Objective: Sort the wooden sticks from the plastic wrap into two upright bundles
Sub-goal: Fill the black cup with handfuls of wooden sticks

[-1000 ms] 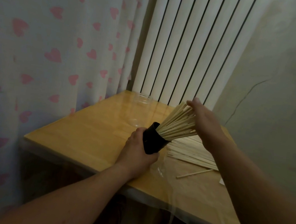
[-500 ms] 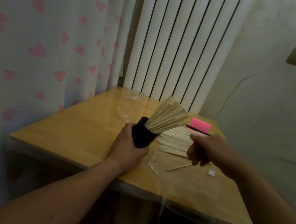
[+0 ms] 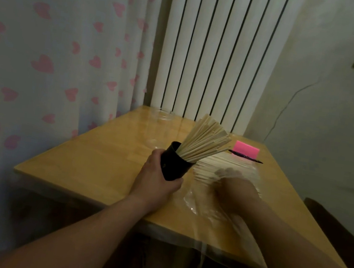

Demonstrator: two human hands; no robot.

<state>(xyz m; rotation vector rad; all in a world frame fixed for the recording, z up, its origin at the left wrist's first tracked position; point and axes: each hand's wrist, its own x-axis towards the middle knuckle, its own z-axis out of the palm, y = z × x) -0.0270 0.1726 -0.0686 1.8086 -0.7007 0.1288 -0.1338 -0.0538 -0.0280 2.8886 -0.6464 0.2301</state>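
My left hand (image 3: 155,181) grips a black cup (image 3: 173,167), tilted to the right on the wooden table (image 3: 99,156). A thick bundle of wooden sticks (image 3: 205,140) fans out of the cup's mouth. To its right, a flat pile of loose sticks (image 3: 220,161) lies on clear plastic wrap (image 3: 216,220) that hangs over the table's front edge. My right hand (image 3: 236,188) is over the near end of that pile, blurred by motion, so its grasp is unclear.
A pink block (image 3: 246,149) and a black pen (image 3: 246,158) lie behind the pile. A clear plastic cup (image 3: 162,118) stands at the table's far corner. A heart-print curtain (image 3: 58,47) hangs left, a white radiator (image 3: 218,48) behind.
My right hand left the tops of the sticks in the cup, dropped to the right and now reaches onto the loose pile. My left hand still holds the cup.
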